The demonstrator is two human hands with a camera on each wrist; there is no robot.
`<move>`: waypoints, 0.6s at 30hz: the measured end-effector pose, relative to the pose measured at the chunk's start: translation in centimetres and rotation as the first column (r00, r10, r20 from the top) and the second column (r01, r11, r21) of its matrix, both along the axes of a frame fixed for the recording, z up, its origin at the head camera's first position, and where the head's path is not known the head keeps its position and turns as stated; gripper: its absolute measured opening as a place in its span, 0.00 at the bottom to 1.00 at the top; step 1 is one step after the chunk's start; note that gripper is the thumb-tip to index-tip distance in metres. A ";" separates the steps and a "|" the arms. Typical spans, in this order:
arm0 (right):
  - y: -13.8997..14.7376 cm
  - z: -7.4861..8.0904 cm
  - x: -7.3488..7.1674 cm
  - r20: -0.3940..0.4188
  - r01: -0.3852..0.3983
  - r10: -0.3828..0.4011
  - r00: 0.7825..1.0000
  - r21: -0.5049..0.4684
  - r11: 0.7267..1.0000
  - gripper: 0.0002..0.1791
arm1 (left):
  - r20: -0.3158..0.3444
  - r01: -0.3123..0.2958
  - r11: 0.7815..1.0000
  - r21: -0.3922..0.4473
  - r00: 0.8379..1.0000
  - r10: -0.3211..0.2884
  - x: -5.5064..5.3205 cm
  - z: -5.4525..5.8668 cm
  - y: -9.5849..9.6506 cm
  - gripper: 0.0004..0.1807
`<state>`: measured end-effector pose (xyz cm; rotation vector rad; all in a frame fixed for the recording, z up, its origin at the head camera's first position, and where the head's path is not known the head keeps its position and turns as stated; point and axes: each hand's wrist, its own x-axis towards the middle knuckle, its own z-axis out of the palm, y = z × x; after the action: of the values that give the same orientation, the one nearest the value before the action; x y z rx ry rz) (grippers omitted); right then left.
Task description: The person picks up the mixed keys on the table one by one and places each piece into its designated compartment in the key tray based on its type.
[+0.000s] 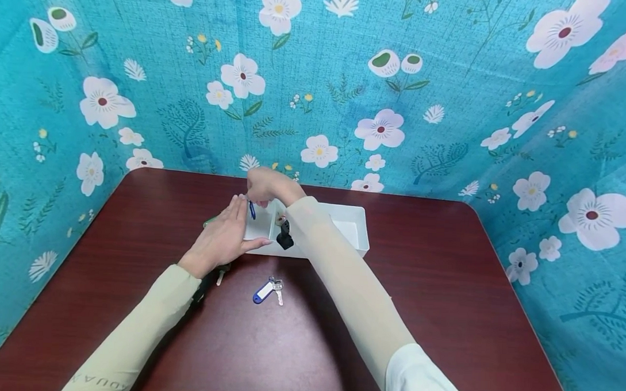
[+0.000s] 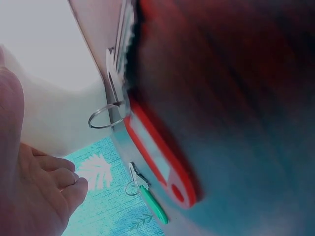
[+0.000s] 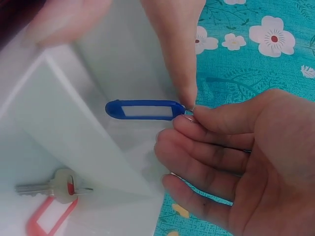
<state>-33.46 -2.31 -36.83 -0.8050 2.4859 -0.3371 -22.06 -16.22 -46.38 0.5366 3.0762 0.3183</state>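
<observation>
My right hand is over the left part of a white divided tray. In the right wrist view its thumb and forefinger pinch the ring end of a blue key tag, which extends over a compartment. My left hand lies along the tray's left end with straight fingers and thumb spread, one fingertip close to the pinched ring. Beyond the tray's divider, a key with a red tag lies in another compartment.
On the table, keys with a second blue tag lie in front of the tray. Beside the tray's left end are keys with a red tag and keys with a green tag. A flowered blue cloth hangs behind.
</observation>
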 end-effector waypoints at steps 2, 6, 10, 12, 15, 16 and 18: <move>-0.2 0.0 0.0 0.006 0.006 -0.006 1.000 0.013 1.000 0.16 | -0.001 0.001 1.000 -0.003 1.000 -0.001 0.0 0.0 0.0 0.69; -0.5 0.0 -0.1 0.008 0.014 -0.014 1.000 0.043 0.999 0.16 | -0.002 -0.001 1.000 -0.007 1.000 0.001 0.1 -0.1 0.1 0.69; -0.6 -0.3 -0.1 0.005 0.026 -0.027 1.000 0.059 0.998 0.15 | -0.006 -0.003 1.000 -0.013 1.000 0.003 0.1 -0.2 0.1 0.69; -0.6 -0.4 0.0 0.013 0.037 -0.037 0.999 0.059 0.998 0.13 | -0.008 -0.006 1.000 -0.018 1.000 0.006 0.1 -0.2 0.1 0.69; -0.5 -0.5 0.1 0.027 0.045 -0.046 0.999 0.064 0.997 0.10 | -0.013 -0.007 1.000 -0.026 1.000 0.006 0.0 -0.3 0.1 0.68; -0.5 -0.6 0.1 0.031 0.043 -0.045 0.998 0.067 0.997 0.10 | -0.013 -0.006 1.000 -0.026 1.000 0.006 0.0 -0.3 0.1 0.68; -0.4 -0.6 0.0 0.040 0.040 -0.043 0.998 0.069 0.997 0.11 | -0.015 -0.004 1.000 -0.026 1.000 0.004 0.0 -0.2 0.0 0.68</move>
<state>-33.43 -2.73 -37.46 -0.7128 2.4640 -0.2787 -22.09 -16.20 -46.62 0.5340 3.0911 0.2746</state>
